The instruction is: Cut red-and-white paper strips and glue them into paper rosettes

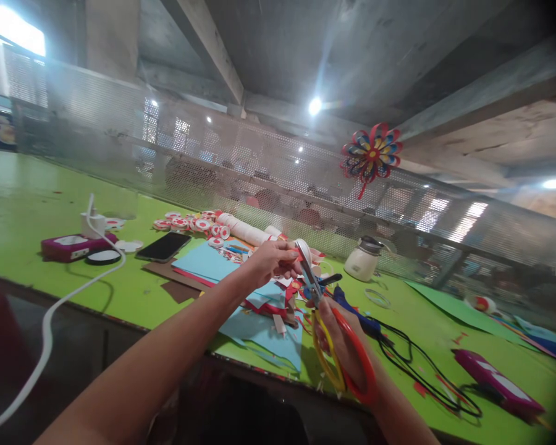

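My right hand (338, 337) is closed around scissors (311, 275) with one red and one yellow handle loop. Their blades point up and away, reaching my left hand (274, 261). That hand pinches a small orange-red paper piece (293, 254) at the blades; its exact shape is partly hidden by the fingers. A round white thing (304, 248) shows just behind the blade tips, too blurred to name. Below the hands lie light blue paper sheets (264, 340) and red and brown scraps. Beside the scissors rests a blue glue gun (354, 309) with a black cord.
On the green table (134, 296) are a phone (164, 247), a purple power strip (67, 247) with a white cable, and another purple strip (498, 383). Red-white paper discs (180, 222), a white roll (243, 228) and a jug (364, 258) stand farther back, before a mesh screen (269, 167).
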{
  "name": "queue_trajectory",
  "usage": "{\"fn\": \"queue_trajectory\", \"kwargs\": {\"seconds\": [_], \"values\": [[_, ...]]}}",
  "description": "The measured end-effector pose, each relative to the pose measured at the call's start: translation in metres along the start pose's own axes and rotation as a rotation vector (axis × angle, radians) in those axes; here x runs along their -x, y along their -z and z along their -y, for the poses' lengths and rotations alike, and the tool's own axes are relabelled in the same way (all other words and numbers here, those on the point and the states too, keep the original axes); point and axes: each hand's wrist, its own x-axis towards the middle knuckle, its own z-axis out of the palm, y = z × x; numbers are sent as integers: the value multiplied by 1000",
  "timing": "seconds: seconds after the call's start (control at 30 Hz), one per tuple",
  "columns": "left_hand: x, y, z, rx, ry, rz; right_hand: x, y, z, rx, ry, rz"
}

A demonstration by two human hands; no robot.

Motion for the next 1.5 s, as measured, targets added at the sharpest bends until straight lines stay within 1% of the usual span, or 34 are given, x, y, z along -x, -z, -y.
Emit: {"fn": "queue_trajectory", "kwargs": {"seconds": [0.13, 0.3, 0.5, 0.63, 0.73, 0.83, 0.93, 1.07, 1.13, 1.23, 1.37, 1.5], "values": [[0, 1, 1, 11, 10, 17, 0, 1, 1, -2, -17, -13], [-2, 3, 3, 10, 33, 14, 0, 1, 2, 40, 16, -11], [-2, 4, 1, 31, 28, 48, 4, 4, 1, 4, 7, -18], [1, 3, -3, -11, 15, 123, 7, 10, 7, 47, 49, -43], [5, 0, -5, -37, 36, 236, 7, 16, 12, 43, 64, -66], [9, -3, -5, -76, 74, 362, 1, 22, 16, -35, 57, -114], [15, -7, -5, -148, 131, 466, -8, 25, 18, -146, 61, -157], [21, -12, -7, -219, 264, 574, -17, 22, 17, -223, 122, -128], [22, -14, -9, -238, 303, 608, -17, 18, 17, -190, 149, -101], [22, -14, -9, -234, 308, 616, -14, 13, 19, -144, 151, -85], [20, -11, -8, -238, 307, 589, -13, 11, 21, -108, 122, -125], [19, -8, -7, -239, 311, 606, -17, 12, 24, -85, 129, -158]]}}
